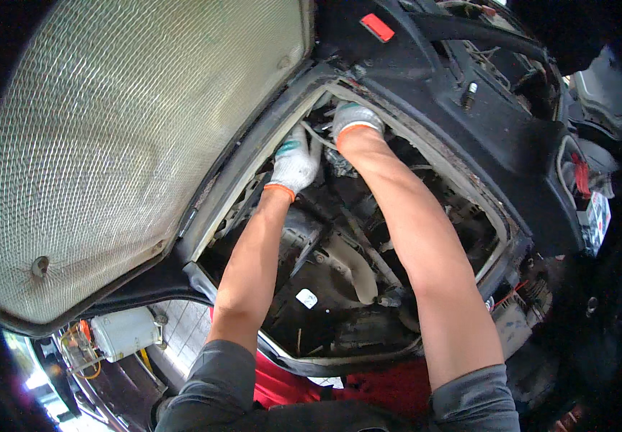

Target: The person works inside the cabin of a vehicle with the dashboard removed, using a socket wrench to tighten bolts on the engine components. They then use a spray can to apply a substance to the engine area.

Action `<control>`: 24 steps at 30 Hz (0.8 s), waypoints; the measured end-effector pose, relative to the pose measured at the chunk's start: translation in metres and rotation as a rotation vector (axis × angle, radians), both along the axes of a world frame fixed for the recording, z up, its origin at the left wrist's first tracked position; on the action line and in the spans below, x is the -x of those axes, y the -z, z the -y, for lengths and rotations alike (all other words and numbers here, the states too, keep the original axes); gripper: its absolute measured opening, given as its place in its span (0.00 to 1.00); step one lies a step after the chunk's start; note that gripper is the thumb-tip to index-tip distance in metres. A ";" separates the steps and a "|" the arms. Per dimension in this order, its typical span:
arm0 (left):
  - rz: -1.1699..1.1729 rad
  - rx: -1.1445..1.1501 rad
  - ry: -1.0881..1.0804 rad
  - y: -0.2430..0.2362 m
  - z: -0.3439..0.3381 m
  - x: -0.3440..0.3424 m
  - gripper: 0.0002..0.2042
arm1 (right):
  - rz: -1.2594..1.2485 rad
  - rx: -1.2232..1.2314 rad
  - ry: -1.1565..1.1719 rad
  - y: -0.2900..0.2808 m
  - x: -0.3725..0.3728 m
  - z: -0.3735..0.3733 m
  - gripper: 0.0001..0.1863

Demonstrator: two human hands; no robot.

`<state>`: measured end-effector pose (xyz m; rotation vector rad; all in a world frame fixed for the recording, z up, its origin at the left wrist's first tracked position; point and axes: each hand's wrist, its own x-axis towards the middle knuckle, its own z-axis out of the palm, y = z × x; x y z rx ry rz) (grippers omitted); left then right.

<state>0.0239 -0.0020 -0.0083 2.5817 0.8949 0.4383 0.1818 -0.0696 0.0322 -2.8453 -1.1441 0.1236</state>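
Observation:
Both my arms reach deep into a car's open engine bay [339,273]. My left hand [295,164], in a white knit glove with an orange cuff, rests against parts near the bay's far edge, beside a pale hose. My right hand [355,119], gloved the same way, is tucked under the black cowl trim [426,101] at the back of the bay, fingers hidden. Whether either hand holds anything cannot be seen.
The raised hood with its quilted grey liner [138,144] fills the left. A red tab [377,27] sits on black trim at the top. A battery [593,216] lies at right. A white container [125,333] and tiled floor show lower left.

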 end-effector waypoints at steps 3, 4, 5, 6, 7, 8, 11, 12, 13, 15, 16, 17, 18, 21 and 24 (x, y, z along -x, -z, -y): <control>-0.025 -0.072 0.146 -0.018 0.006 0.007 0.22 | -0.008 0.005 -0.083 0.003 -0.008 0.011 0.17; -0.019 -0.129 0.188 -0.020 0.002 0.009 0.22 | -0.011 -0.007 -0.103 0.002 -0.008 0.011 0.17; -0.002 -0.206 0.216 -0.023 -0.003 0.011 0.22 | 0.059 -0.085 -0.089 0.007 -0.005 0.009 0.16; 0.017 -0.270 0.246 -0.020 -0.006 0.014 0.21 | 0.038 -0.074 -0.095 0.006 -0.003 0.009 0.16; 0.036 -0.334 0.279 -0.017 -0.009 0.017 0.21 | 0.018 -0.063 -0.099 0.005 -0.001 0.006 0.16; 0.016 -0.297 0.291 -0.016 -0.013 0.023 0.18 | -0.003 -0.051 -0.102 0.003 0.002 0.002 0.16; -0.010 -0.286 0.265 -0.019 -0.005 0.014 0.15 | -0.007 -0.048 -0.071 -0.002 -0.003 0.008 0.18; -0.043 -0.287 0.247 -0.017 -0.003 0.013 0.15 | -0.009 -0.078 -0.077 0.001 -0.004 0.006 0.18; 0.007 -0.320 0.259 -0.016 -0.002 0.013 0.15 | -0.061 -0.057 -0.096 0.003 -0.007 0.005 0.18; 0.029 -0.240 0.230 -0.012 0.000 0.015 0.14 | -0.148 -0.025 -0.074 0.005 -0.005 -0.002 0.16; -0.027 -0.222 0.195 -0.010 0.002 0.016 0.13 | -0.177 0.000 -0.075 0.005 -0.005 -0.003 0.16; 0.029 -0.266 0.212 -0.005 0.002 0.014 0.14 | -0.201 0.024 -0.113 0.004 -0.008 -0.003 0.14; 0.085 -0.316 0.229 -0.005 0.002 0.011 0.15 | -0.184 -0.012 -0.099 0.009 -0.010 -0.004 0.14; 0.061 -0.317 0.198 -0.004 0.006 0.011 0.16 | -0.122 -0.025 -0.129 0.016 -0.010 -0.003 0.13; 0.013 -0.252 0.183 -0.006 0.007 0.014 0.13 | -0.221 0.045 -0.138 0.003 -0.009 -0.004 0.13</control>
